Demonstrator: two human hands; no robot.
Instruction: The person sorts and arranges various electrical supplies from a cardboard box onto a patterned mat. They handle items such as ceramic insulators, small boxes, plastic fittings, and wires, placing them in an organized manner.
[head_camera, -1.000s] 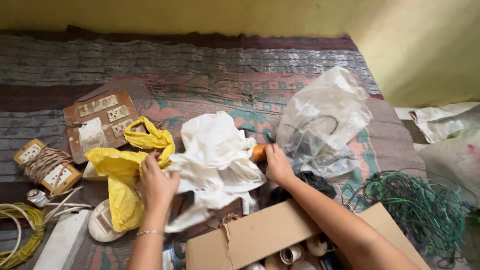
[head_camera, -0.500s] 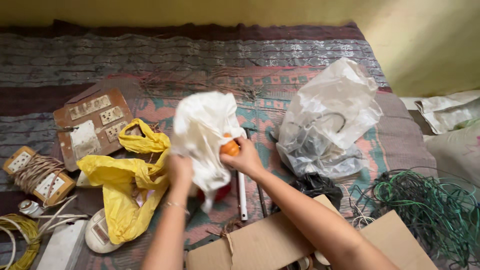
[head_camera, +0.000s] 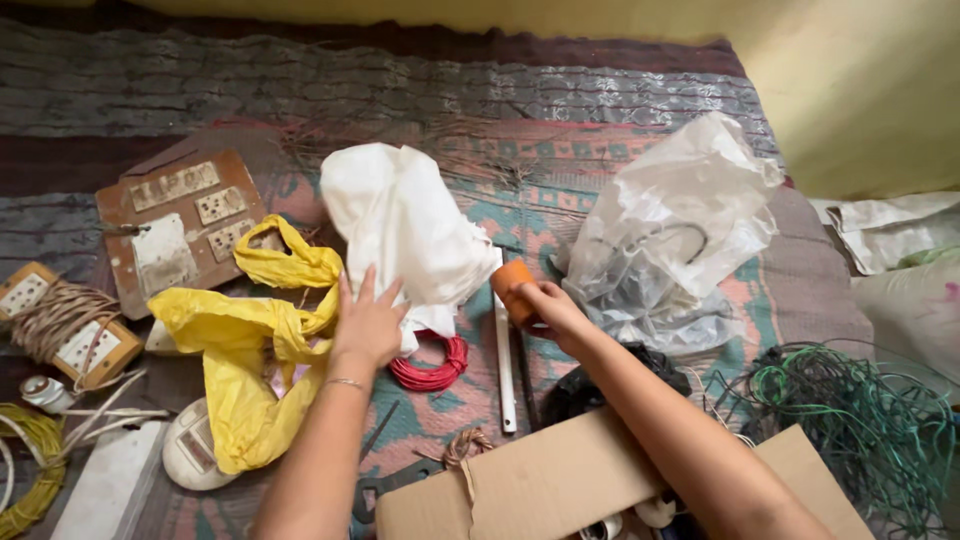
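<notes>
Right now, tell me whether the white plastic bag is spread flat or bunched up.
Bunched up. The white plastic bag stands in a crumpled heap on the mat, with the left hand against its lower edge.

Around the white bag (head_camera: 405, 225) you have a yellow bag (head_camera: 245, 350) to its left, a red wire coil (head_camera: 435, 368) below, an orange roll (head_camera: 512, 280) right, and green wires (head_camera: 850, 420) far right.

white bag (head_camera: 405, 225) dropped, red wire coil (head_camera: 432, 368) uncovered, orange roll (head_camera: 514, 283) withdrawn

Bare mat (head_camera: 430, 90) lies open beyond the white bag (head_camera: 405, 225); yellow bag (head_camera: 245, 345) and clear bag (head_camera: 670, 230) crowd the sides.
</notes>
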